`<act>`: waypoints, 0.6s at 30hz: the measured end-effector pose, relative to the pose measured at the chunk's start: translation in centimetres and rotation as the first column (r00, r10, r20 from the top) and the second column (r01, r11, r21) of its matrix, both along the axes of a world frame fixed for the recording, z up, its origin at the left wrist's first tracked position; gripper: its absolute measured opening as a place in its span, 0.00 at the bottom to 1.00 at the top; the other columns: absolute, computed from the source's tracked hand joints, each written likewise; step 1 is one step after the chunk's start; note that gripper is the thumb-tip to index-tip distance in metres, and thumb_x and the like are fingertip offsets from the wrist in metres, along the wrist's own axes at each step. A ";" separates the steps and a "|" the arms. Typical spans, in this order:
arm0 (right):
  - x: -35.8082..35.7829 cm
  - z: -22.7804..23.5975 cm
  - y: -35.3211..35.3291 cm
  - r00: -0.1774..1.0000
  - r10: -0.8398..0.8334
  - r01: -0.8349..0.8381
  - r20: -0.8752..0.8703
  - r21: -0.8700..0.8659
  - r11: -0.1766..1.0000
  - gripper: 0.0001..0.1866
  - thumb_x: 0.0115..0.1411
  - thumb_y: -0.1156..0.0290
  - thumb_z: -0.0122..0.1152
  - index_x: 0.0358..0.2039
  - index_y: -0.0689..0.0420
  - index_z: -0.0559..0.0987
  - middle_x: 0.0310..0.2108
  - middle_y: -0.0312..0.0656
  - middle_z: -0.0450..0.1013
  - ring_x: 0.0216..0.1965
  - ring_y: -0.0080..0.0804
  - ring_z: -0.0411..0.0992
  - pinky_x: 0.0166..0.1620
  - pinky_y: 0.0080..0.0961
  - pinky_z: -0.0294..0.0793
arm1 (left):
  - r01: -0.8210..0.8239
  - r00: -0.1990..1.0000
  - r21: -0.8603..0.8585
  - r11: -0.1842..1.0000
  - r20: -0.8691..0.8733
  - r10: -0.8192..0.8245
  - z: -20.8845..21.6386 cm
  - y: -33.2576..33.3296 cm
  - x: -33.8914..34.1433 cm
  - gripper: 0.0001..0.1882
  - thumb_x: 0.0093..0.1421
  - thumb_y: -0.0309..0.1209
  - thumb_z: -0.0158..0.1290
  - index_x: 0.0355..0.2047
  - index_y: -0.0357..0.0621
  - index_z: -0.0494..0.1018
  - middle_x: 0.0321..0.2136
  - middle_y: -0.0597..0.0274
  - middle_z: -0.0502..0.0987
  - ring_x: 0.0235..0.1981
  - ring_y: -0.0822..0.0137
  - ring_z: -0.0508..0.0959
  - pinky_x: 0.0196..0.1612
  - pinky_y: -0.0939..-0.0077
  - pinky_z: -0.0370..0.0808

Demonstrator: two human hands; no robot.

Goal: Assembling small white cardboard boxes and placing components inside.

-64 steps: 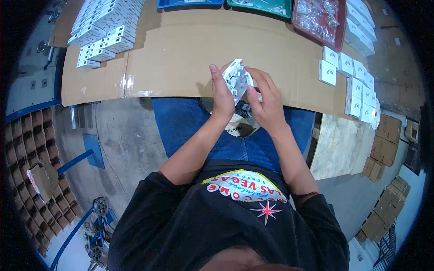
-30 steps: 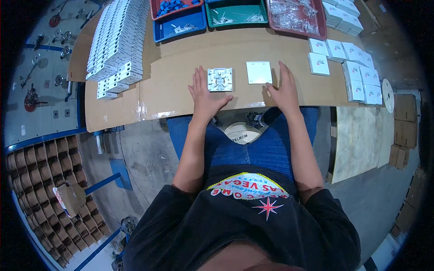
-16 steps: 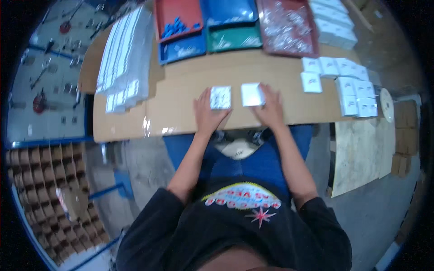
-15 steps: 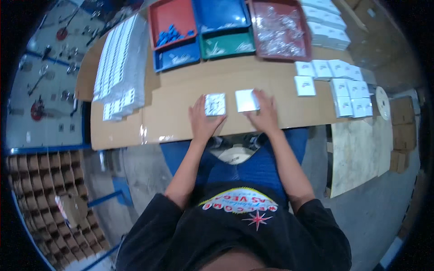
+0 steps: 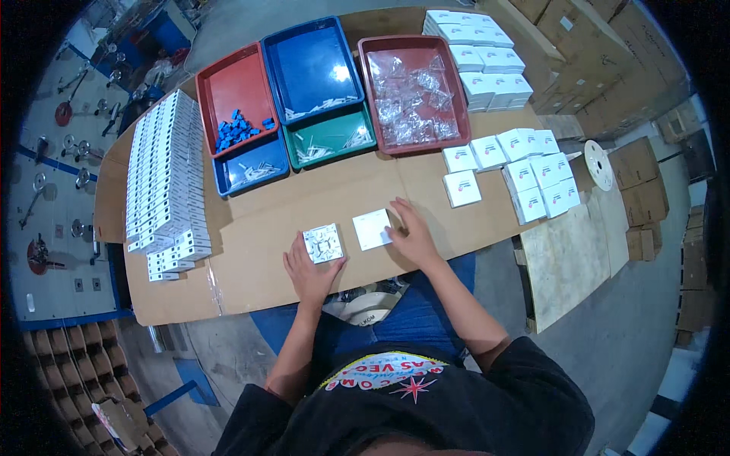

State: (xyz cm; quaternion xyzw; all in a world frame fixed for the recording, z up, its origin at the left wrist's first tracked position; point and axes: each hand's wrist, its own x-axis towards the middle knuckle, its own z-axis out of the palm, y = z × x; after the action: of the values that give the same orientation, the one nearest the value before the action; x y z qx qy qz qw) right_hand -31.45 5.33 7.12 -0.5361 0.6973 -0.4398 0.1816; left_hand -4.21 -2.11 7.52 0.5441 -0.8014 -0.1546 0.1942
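Note:
My left hand (image 5: pixel 306 275) curls round the near-left corner of a white square plastic piece (image 5: pixel 323 243) lying on the cardboard-covered table; its upper face shows a moulded, hollowed pattern. Thumb and fingers rest on two of its sides. Just to the right lies a plain white square plate (image 5: pixel 372 229), smooth side up. My right hand (image 5: pixel 413 237) is at that plate's right edge with fingers spread; the thumb is at the edge, and I cannot tell whether it touches.
Trays hold blue parts (image 5: pixel 237 131), small white pieces (image 5: pixel 255 173) and clear plastic bags (image 5: pixel 411 99). White boxes form a tall stack (image 5: pixel 167 167) at left and several groups (image 5: pixel 532 175) at right. A cable reel (image 5: pixel 599 166) stands beyond the right edge.
The whole view has shifted and turned. My right fingers have come off the plain plate and spread apart, while my left hand keeps its hold on the patterned piece.

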 end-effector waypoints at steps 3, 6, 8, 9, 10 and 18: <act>-3.1 2.8 -3.1 0.982 -0.172 0.176 0.073 -0.046 0.983 0.18 0.62 0.71 0.63 0.52 0.61 0.79 0.51 0.53 0.78 0.54 0.54 0.77 0.57 0.39 0.76 | 0.009 1.000 -0.013 1.000 -0.002 -0.009 -0.3 -0.1 0.2 0.65 0.46 0.65 0.68 0.73 0.39 0.53 0.68 0.48 0.64 0.70 0.50 0.63 0.74 0.39 0.48; -8.5 4.3 -8.1 0.954 -0.279 0.283 0.106 -0.019 0.959 0.12 0.64 0.71 0.62 0.47 0.59 0.82 0.46 0.52 0.80 0.45 0.52 0.80 0.48 0.39 0.79 | 0.016 1.000 -0.013 1.000 0.009 -0.016 -0.4 -0.2 0.3 0.66 0.46 0.66 0.68 0.73 0.38 0.53 0.68 0.46 0.64 0.70 0.49 0.63 0.73 0.38 0.49; -12.2 4.9 -11.4 0.940 -0.340 0.341 0.013 -0.024 0.940 0.11 0.64 0.70 0.63 0.45 0.59 0.82 0.44 0.50 0.81 0.42 0.51 0.80 0.44 0.40 0.79 | 0.019 1.000 -0.006 1.000 0.013 -0.019 -0.2 0.0 0.3 0.67 0.46 0.67 0.68 0.73 0.37 0.52 0.68 0.45 0.64 0.70 0.49 0.63 0.73 0.38 0.49; -13.7 4.8 -13.0 0.934 -0.356 0.353 -0.032 -0.075 0.933 0.10 0.64 0.70 0.64 0.44 0.58 0.83 0.43 0.49 0.81 0.41 0.51 0.80 0.43 0.41 0.78 | 0.025 1.000 -0.019 1.000 0.015 -0.024 -0.3 0.0 0.3 0.67 0.45 0.68 0.68 0.73 0.37 0.52 0.68 0.45 0.64 0.70 0.48 0.63 0.73 0.38 0.50; -15.1 4.6 -14.5 0.934 -0.357 0.354 -0.032 -0.075 0.932 0.10 0.64 0.70 0.64 0.44 0.58 0.83 0.43 0.49 0.81 0.41 0.51 0.80 0.43 0.41 0.78 | 0.029 0.999 -0.034 0.999 0.017 -0.028 -0.3 -0.1 0.2 0.68 0.45 0.68 0.68 0.74 0.37 0.52 0.67 0.44 0.64 0.70 0.48 0.63 0.73 0.38 0.51; -19.4 3.8 -20.9 0.711 -0.399 0.315 -0.580 -0.245 0.917 0.11 0.55 0.73 0.67 0.40 0.54 0.84 0.49 0.46 0.74 0.52 0.50 0.73 0.50 0.45 0.77 | 0.009 1.000 -0.034 0.999 -0.006 -0.009 -0.1 -0.1 0.1 0.66 0.44 0.65 0.70 0.72 0.37 0.55 0.66 0.46 0.65 0.68 0.48 0.65 0.72 0.36 0.51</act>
State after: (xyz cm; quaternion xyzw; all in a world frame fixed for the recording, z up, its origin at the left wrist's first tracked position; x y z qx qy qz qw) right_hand -50.86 -15.56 10.97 -0.5155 0.7782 -0.3100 -0.1803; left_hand -4.07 -2.19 7.47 0.5366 -0.8058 -0.1434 0.2054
